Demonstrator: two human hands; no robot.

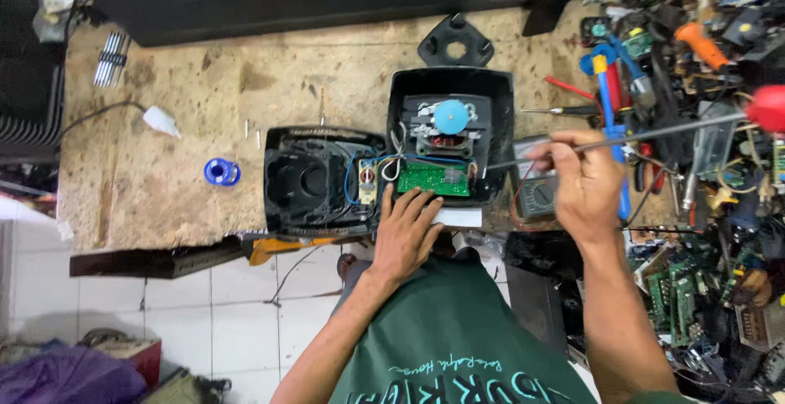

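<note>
Head view is showing the left hand [406,232] lying flat, fingers spread, on the near edge of an opened black appliance housing [450,136], its fingertips just touching the green circuit board [433,179] inside, below a motor with a blue disc [450,115]. Right hand [582,181] is gripping, fingers closed around the shaft, a long screwdriver with a red handle [654,132], whose tip is reaching the housing's right side. Beside the housing, to its left, the other black shell half [315,181] is lying open on the worn wooden bench [163,199], joined to it by wires.
</note>
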